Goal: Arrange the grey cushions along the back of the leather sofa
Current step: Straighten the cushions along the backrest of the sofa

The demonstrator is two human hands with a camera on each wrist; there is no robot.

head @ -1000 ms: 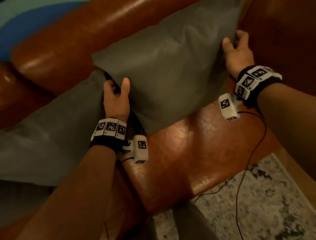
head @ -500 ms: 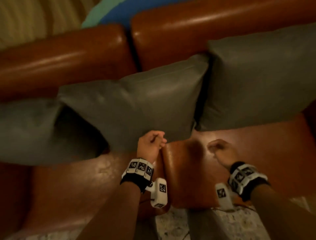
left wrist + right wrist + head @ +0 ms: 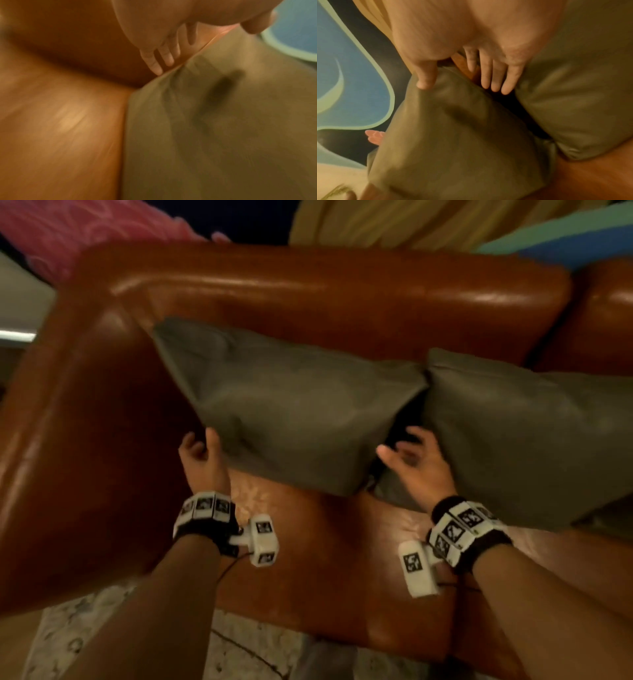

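Note:
Two grey cushions lean on the back of the brown leather sofa (image 3: pixel 308 289). The left cushion (image 3: pixel 291 412) stands near the sofa's corner and the right cushion (image 3: pixel 531 446) is beside it. My left hand (image 3: pixel 202 453) holds the left cushion's lower left edge. In the left wrist view its thumb lies on the front of this cushion (image 3: pixel 214 128), with the fingers (image 3: pixel 154 63) behind the edge. My right hand (image 3: pixel 407 457) is spread. Its straight fingers (image 3: pixel 494 75) reach into the gap between the cushions, and its thumb touches the left cushion (image 3: pixel 453 128).
The padded sofa arm (image 3: pixel 85 440) rises close on the left of the left cushion. Bare seat leather (image 3: pixel 325 559) lies in front of the cushions. A patterned rug (image 3: pixel 239 652) covers the floor below. Pink fabric (image 3: pixel 85 231) and a yellow curtain (image 3: pixel 394 220) are behind the sofa.
One second ago both hands held a cushion further right. They let go, hung curled over the seat, then moved left to the corner cushion. The left hand took its edge and the right hand opened.

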